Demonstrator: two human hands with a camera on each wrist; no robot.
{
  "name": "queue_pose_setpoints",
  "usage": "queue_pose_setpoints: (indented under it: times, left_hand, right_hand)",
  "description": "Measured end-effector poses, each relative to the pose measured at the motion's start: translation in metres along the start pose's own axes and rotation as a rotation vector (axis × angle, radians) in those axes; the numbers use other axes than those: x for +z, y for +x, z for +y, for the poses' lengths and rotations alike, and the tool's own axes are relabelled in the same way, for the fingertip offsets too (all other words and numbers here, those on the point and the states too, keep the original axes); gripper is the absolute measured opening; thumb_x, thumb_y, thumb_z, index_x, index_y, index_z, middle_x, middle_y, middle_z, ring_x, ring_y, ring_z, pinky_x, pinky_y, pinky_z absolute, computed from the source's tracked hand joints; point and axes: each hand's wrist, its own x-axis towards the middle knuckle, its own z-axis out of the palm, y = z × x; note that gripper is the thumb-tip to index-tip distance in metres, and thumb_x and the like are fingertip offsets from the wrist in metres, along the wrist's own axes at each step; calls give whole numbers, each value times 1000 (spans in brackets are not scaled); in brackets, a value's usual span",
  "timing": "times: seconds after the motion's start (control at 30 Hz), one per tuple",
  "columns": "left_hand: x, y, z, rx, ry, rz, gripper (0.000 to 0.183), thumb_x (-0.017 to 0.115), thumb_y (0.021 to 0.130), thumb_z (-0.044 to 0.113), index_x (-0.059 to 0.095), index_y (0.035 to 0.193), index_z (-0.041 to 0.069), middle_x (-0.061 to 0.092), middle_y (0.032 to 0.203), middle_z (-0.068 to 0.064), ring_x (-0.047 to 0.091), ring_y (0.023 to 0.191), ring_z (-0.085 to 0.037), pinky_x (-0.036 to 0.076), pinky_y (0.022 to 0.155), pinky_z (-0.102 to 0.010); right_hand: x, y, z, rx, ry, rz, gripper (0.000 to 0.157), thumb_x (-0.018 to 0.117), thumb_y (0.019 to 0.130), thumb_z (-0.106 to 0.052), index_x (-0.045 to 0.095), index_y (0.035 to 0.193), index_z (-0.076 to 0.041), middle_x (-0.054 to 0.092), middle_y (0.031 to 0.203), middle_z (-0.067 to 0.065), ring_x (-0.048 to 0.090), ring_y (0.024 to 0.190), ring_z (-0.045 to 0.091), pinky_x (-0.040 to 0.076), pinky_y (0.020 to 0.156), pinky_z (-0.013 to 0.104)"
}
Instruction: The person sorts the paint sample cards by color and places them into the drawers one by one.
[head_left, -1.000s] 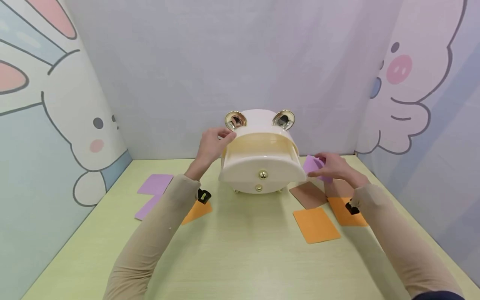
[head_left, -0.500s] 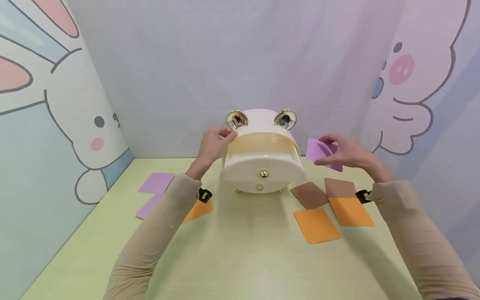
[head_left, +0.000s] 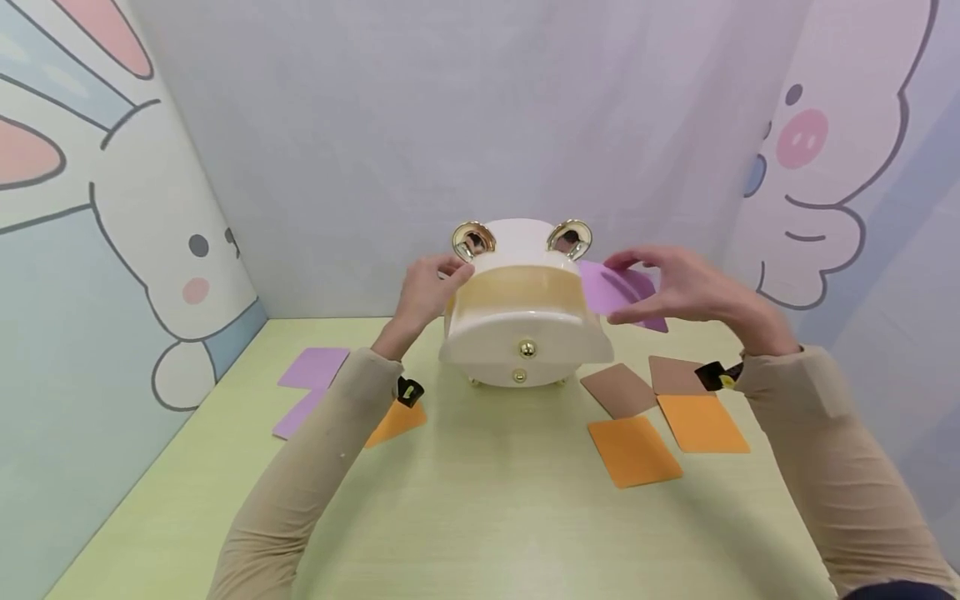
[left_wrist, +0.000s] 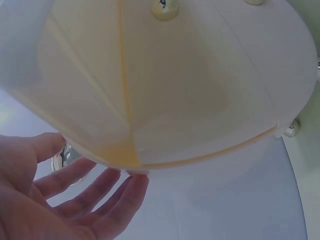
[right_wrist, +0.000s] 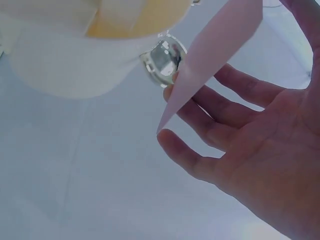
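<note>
A white frog-like drawer box (head_left: 495, 340) with gold-rimmed round eyes stands at the back of the table, its upper drawer pulled out. The left hand (head_left: 424, 292) touches the box's left side near the top; in the left wrist view its loosely bent fingers (left_wrist: 131, 200) meet the shell. Beside the box's right upper edge, the right hand (head_left: 693, 285) pinches a purple paper square (head_left: 602, 287) in the air. The right wrist view shows that paper (right_wrist: 220, 42) bowed between thumb and fingers. Most of the drawer's inside is hidden by its front.
Brown squares (head_left: 619, 390) and orange squares (head_left: 634, 451) lie on the table (head_left: 495, 517) at right. At left are purple squares (head_left: 313, 367) and an orange one (head_left: 397, 422), partly behind the left forearm. A curtain (head_left: 360, 150) hangs behind.
The right hand has lifted the purple paper square off the right side of the table, then brought it left to the box's upper edge. The left hand stays on the box.
</note>
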Motion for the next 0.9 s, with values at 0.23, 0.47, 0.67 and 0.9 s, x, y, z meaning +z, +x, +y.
queue_pose_setpoints:
  times: [0.23, 0.47, 0.67, 0.9]
  left_hand:
    - [-2, -1, 2, -1, -12, -1, 29, 59, 95, 34, 71, 105, 10, 70, 103, -12, 61, 100, -27, 50, 81, -43]
    - [-4, -1, 2, 14, -13, 5, 29, 59, 95, 33, 71, 106, 9, 70, 103, -13, 61, 101, -28, 50, 82, -43]
    - [-3, -1, 3, 10, -8, 8, 29, 60, 95, 33, 72, 105, 9, 70, 103, -12, 61, 100, -27, 50, 81, -42]
    - [-2, -3, 3, 14, -10, 14, 27, 61, 94, 32, 72, 104, 9, 71, 102, -12, 62, 99, -27, 50, 79, -41]
  right_hand:
    - [2, 11, -33, -56, -6, -46, 60, 85, 68, -43, 62, 121, -27, 65, 119, 1, 56, 111, 21, 44, 84, 39]
    - [6, 25, -50, -150, 60, -108, 59, 85, 70, -34, 63, 122, -18, 65, 121, 1, 55, 113, 19, 42, 93, 40]
    - [11, 36, -56, -158, 77, -157, 63, 85, 70, -37, 62, 124, -17, 65, 122, -1, 55, 113, 16, 42, 98, 41]
    - [14, 45, -59, -179, 81, -185, 63, 84, 72, -34, 61, 126, -11, 64, 124, 4, 54, 119, 20, 39, 106, 46]
